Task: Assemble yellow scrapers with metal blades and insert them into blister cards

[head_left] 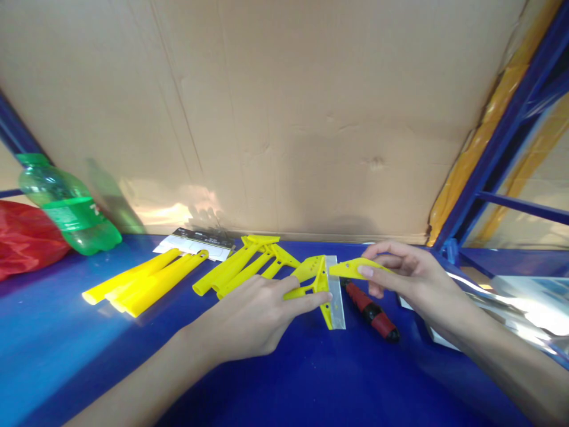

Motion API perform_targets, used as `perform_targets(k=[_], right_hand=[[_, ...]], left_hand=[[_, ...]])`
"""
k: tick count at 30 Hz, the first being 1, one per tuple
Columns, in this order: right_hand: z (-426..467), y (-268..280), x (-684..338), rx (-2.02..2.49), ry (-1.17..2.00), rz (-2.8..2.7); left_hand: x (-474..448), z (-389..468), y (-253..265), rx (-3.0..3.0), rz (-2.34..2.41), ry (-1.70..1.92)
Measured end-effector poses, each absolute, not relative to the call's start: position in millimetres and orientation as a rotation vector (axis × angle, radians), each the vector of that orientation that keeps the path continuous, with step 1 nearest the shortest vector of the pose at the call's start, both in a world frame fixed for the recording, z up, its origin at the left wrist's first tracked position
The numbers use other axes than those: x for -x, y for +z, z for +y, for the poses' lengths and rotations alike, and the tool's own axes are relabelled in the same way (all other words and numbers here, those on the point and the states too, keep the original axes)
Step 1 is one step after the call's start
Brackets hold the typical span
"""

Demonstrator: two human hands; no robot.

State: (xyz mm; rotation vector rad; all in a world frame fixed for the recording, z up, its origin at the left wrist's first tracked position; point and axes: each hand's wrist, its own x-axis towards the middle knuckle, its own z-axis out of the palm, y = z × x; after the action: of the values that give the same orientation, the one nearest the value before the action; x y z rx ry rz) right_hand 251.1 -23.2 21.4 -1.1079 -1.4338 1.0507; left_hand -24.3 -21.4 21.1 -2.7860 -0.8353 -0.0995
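My left hand [255, 314] is closed on a yellow plastic bracket [320, 274] with small holes, its index finger stretched along it. A narrow, greyish see-through strip [338, 309] stands against the bracket's right side. In the fingers and thumb of my right hand [413, 270] is a flat yellow plastic piece [349, 268], its left end at the strip's upper part. Whether the piece touches the strip, I cannot tell. Below my right hand lies a red-and-black screwdriver [373, 311] on the blue table. Several yellow tube handles with bracket heads [244, 267] lie just beyond my left hand.
Loose yellow tubes [155, 281] lie at left, beside a packaged card [195, 243]. A green bottle [69, 204] leans near a red bag [29, 237]. A cardboard wall [275, 118] closes off the back. Blue metal framing [498, 130] and shiny plastic packaging [524, 311] are at right.
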Motion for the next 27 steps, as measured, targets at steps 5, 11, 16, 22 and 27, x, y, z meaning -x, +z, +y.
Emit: perform_targets(k=[5,11,16,22,27], right_hand=[[-22.9,21.6,-252.7,1.096,1.05,-1.382],[-30.8,28.3,-244.0,1.045,1.321,-1.38],[-29.6,19.8,-235.2,1.095,1.287,-1.45],[-23.0,9.1,-230.1,1.159,1.214,-1.404],[-27.2,9.9,-224.7,1.2,1.222,-1.466]], left_hand=[[24.3,-21.9,20.8,2.764,-0.834,-0.115],[23.3,-21.6,18.3,2.748,-0.834,-0.118],[20.4,-23.1,18.5,2.776,-0.803,-0.092],[16.7,-26.0,21.2,2.783,-0.762,-0.069],[14.0,-28.1,22.9,2.793,-0.779,-0.051]])
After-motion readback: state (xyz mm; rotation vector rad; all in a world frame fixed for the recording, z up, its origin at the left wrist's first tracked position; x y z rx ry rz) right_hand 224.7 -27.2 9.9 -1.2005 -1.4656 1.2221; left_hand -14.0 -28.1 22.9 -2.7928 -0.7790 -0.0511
